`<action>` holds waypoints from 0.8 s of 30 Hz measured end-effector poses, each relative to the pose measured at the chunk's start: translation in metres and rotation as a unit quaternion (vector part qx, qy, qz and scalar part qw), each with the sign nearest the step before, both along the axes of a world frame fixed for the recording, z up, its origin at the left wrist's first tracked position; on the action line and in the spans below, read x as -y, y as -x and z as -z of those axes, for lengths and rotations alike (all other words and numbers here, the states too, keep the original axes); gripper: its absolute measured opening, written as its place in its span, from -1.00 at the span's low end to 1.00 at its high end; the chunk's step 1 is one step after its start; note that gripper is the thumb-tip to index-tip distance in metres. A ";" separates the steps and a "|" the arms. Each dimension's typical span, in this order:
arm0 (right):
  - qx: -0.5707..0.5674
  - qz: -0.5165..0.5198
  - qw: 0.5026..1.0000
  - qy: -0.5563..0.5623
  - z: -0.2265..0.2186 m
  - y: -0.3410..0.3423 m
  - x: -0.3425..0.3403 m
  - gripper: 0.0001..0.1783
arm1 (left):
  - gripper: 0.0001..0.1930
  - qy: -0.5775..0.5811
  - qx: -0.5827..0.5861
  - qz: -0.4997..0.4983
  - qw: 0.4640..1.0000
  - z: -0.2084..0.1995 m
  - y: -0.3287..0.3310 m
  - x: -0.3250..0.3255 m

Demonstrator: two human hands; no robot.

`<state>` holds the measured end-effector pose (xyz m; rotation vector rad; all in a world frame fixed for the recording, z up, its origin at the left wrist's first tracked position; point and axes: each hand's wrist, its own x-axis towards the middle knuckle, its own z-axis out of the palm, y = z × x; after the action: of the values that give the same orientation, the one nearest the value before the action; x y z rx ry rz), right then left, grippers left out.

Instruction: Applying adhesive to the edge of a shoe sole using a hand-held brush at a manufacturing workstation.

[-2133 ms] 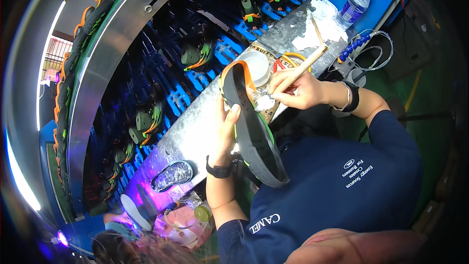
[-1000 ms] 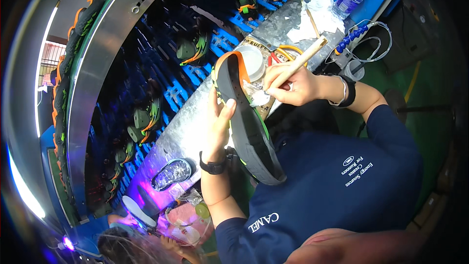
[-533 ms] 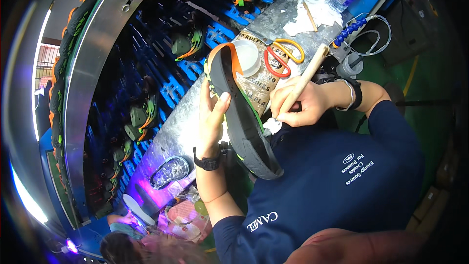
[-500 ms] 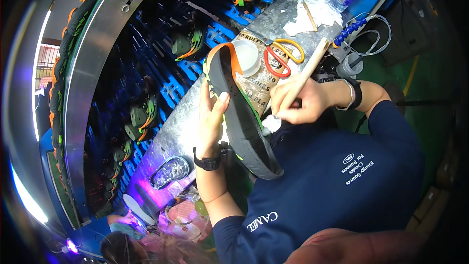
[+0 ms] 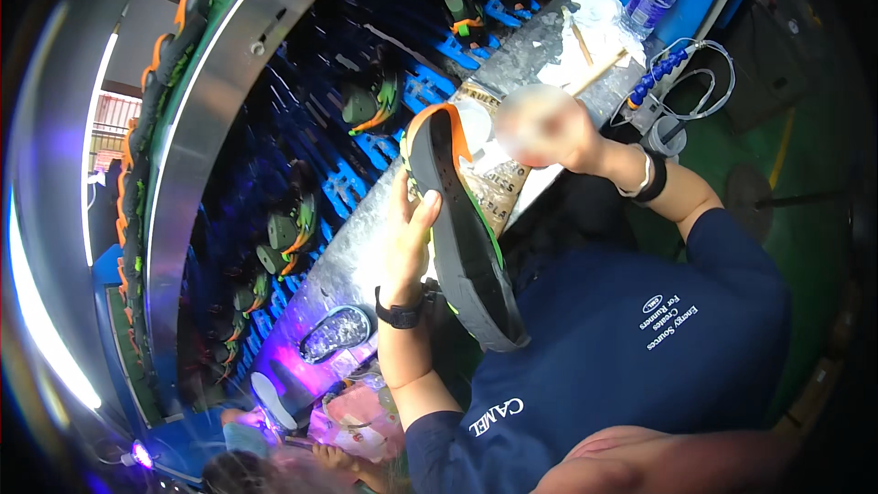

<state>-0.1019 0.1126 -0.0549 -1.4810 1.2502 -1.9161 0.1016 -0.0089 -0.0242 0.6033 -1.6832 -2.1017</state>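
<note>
Left hand (image 5: pixel 409 236) gripping shoe sole (image 5: pixel 462 229)

Floor: green (image 5: pixel 777 142), with a yellow line.
Desk: long, silvery metal (image 5: pixel 366 261).
Behind it: blue racks (image 5: pixel 338 192) under a curved steel rail (image 5: pixel 197 137).
Light: violet glow (image 5: pixel 293 370) lower left.

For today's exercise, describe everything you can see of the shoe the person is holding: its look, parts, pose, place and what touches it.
The shoe is held sole-up, its long dark grey, rubbery-looking outsole facing the camera, with an orange tip at the far end and a thin green line along one edge. It slants from the silvery bench toward the person's chest. The left hand grips its side, thumb on the sole. The right hand, blurred, hovers near the orange end; contact is unclear.
</note>
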 end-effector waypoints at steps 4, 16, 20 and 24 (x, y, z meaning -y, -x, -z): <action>0.139 0.005 0.989 0.057 -0.027 0.009 -0.032 -0.93 | -0.36 -0.013 -0.060 -0.016 0.998 -0.016 0.000 0.005; 0.187 0.186 0.959 0.102 -0.017 0.076 -0.129 -0.90 | -0.60 0.525 -0.198 -0.273 0.781 -0.221 0.132 0.059; 0.172 0.157 0.966 0.110 -0.023 0.075 -0.120 -0.90 | -0.45 0.580 0.006 -0.398 0.710 -0.259 0.214 0.193; 0.178 0.214 0.953 0.122 -0.008 0.089 -0.137 -0.90 | -0.52 0.554 0.268 -0.151 0.773 -0.250 0.265 0.182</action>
<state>-0.1913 0.2493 -0.0466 -0.9440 1.2703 -2.5626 -0.1633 -0.1909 0.2261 0.9740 -2.4803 -0.4435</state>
